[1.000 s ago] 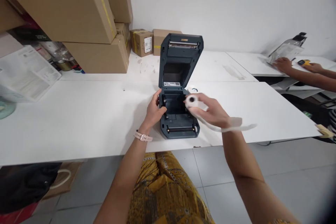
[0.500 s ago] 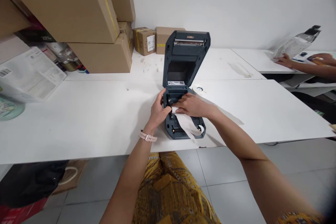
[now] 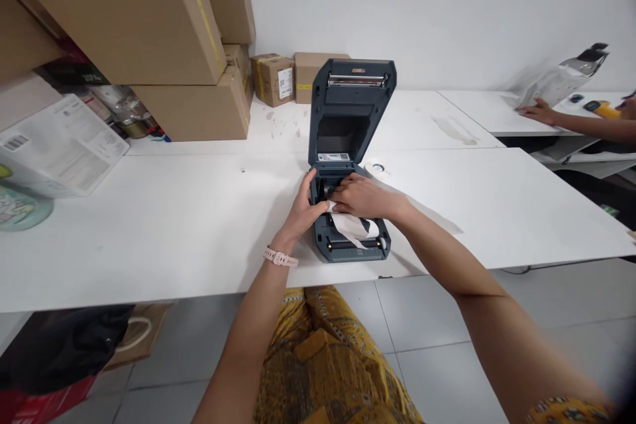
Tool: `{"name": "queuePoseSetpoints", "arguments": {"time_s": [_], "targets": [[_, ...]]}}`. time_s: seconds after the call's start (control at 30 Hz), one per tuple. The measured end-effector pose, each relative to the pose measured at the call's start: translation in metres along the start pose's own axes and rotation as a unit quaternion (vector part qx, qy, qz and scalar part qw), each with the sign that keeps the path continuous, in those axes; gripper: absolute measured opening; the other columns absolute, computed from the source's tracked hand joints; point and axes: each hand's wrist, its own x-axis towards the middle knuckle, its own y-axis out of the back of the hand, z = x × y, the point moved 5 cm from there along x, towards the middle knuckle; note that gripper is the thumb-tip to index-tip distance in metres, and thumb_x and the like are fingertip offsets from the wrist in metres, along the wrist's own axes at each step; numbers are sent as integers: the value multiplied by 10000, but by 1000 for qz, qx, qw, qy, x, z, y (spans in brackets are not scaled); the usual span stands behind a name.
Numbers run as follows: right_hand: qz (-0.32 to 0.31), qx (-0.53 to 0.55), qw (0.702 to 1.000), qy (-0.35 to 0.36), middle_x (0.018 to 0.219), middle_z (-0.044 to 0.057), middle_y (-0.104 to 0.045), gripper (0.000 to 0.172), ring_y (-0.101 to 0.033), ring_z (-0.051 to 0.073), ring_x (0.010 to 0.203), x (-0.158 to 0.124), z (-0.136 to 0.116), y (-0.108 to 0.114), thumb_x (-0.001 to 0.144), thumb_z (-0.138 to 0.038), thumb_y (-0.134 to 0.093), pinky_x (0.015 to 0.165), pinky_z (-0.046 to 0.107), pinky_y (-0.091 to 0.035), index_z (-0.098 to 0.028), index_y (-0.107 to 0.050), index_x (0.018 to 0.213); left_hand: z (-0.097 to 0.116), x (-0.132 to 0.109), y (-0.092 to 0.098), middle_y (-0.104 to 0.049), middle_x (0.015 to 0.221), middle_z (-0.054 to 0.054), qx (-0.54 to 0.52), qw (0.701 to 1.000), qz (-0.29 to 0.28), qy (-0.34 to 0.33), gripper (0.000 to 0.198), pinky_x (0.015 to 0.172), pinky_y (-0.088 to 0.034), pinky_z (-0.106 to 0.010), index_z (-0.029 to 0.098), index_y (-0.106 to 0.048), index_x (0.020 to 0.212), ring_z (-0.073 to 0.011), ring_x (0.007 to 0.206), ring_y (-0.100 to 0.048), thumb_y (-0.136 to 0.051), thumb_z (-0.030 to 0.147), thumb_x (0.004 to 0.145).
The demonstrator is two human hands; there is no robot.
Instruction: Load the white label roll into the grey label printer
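Observation:
A dark grey label printer (image 3: 352,122) stands on the white table with its lid raised. Inside its base lies a white paper roll (image 3: 332,207), mostly covered by my hands. A loose strip of paper (image 3: 352,226) curls from it over the front part of the base. My left hand (image 3: 302,211) is at the printer's left side, thumb on the roll's left end and a finger stretched along the rim. From the right, my right hand (image 3: 362,197) reaches into the base, fingers bent over the roll. Its fingertips are partly hidden.
Another small roll (image 3: 377,169) lies behind my right hand. Cardboard boxes (image 3: 124,26) are stacked at the back left, beside a white printed box (image 3: 64,146). At the far right, another person's hand (image 3: 539,112) touches a clear plastic-wrapped item (image 3: 559,83).
The loose paper strip has drawn back from the printer's front edge and bunched up inside the base. Both my hands have shifted slightly to the right with the roll.

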Motion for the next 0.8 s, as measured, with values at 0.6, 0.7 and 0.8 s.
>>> {"name": "queuePoseSetpoints", "arguments": {"time_s": [0.6, 0.7, 0.8], "targets": [[175, 172, 969, -2, 1244, 137, -790, 421, -734, 297, 1140, -40, -25, -1, 1133, -337, -370, 1048, 504, -551, -160, -731, 1259, 4, 1, -1, -426, 1699, -67, -20, 1000, 0, 0, 878, 1359, -225, -512, 273, -553, 1535, -356, 1615, -332, -729, 113, 690], [179, 154, 971, -28, 1338, 172, -760, 491, -738, 315, 1213, -59, -42, -6, 1140, -383, -342, 1131, 558, -543, -116, -627, 1438, 4, 1, 0, -432, 1695, -64, -14, 1000, 5, 6, 867, 1353, -242, -520, 282, -564, 1524, -357, 1610, -341, -732, 116, 690], [181, 112, 976, -47, 1518, 216, -640, 547, -658, 358, 1376, -69, -55, -7, 1134, -413, -354, 1184, 607, -514, -93, -539, 1537, 5, 0, 0, -428, 1699, -68, -11, 1000, 11, 7, 854, 1349, -252, -536, 276, -573, 1515, -358, 1605, -349, -724, 120, 689]]}}
